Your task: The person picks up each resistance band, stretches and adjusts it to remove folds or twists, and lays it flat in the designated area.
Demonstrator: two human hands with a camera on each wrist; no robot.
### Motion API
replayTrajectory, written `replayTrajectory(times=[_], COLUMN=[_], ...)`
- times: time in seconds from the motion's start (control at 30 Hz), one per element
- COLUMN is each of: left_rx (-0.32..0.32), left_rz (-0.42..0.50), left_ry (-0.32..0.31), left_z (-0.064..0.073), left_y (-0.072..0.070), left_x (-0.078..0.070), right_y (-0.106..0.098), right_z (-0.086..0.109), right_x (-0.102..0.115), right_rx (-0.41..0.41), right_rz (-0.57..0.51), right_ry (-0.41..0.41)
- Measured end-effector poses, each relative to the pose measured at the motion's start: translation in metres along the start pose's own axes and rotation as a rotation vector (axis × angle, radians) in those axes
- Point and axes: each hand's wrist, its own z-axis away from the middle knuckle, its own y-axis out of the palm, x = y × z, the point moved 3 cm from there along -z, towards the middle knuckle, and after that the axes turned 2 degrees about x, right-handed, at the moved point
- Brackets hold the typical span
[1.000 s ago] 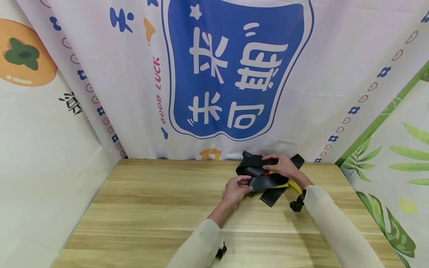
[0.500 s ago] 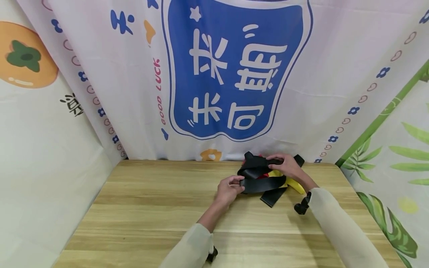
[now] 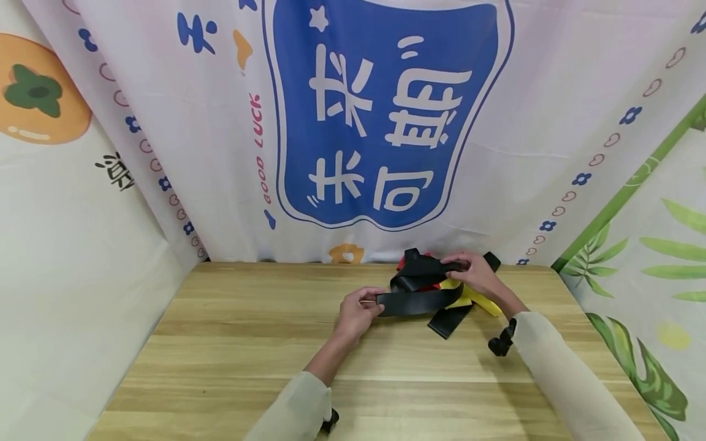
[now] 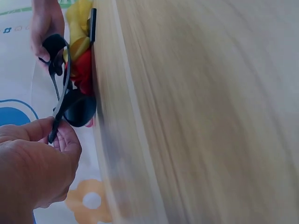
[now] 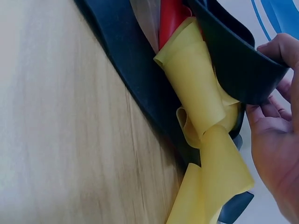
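A flat black exercise band (image 3: 413,303) lies looped in a pile at the back of the table, with one end drawn out to the left. That end is pinched between thumb and fingers of my left hand (image 3: 355,312). Farther right, my right hand (image 3: 475,275) grips a folded part of black band between thumb and fingers, seen close in the right wrist view. Below it hangs a knotted, curled yellow band (image 5: 194,88). A red band (image 4: 84,72) sits beside the yellow one, partly hidden under the black loops.
The wooden table (image 3: 248,355) ends at a printed curtain (image 3: 551,122) right behind the pile. More black band (image 3: 449,321) lies flat in front of the pile, its end toward me. Each wrist wears a small black camera mount (image 3: 501,343).
My left hand has moved left, pulling the black band's end along and straightening it. My right hand has shifted slightly right, still gripping black band. More yellow and red shows.
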Motion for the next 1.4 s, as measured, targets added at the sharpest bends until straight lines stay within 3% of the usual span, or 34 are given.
replayTrajectory(times=[0.43,0.7,0.93,1.07,1.4], left_rx=[-0.004,-0.030,-0.049,-0.065,-0.074], left_rz=[-0.064,-0.072,-0.078,-0.079,-0.075], left_ry=[0.016,0.010,0.009,0.011,0.010], left_z=[0.006,0.009,0.012,0.013,0.018], left_y=[-0.023,-0.036,-0.047,-0.054,-0.072], left_x=[-0.001,-0.003,-0.002,-0.001,-0.001], right_y=[-0.002,-0.004,-0.003,-0.002,0.006], right_z=[0.009,0.013,0.018,0.021,0.030], right_x=[-0.003,-0.001,-0.001,0.002,0.005], right_rx=[0.022,0.018,0.056,0.059,0.060], right_rz=[-0.091,-0.078,-0.135,-0.109,-0.125], right_ry=[0.041,-0.023,0.023,0.045,0.041])
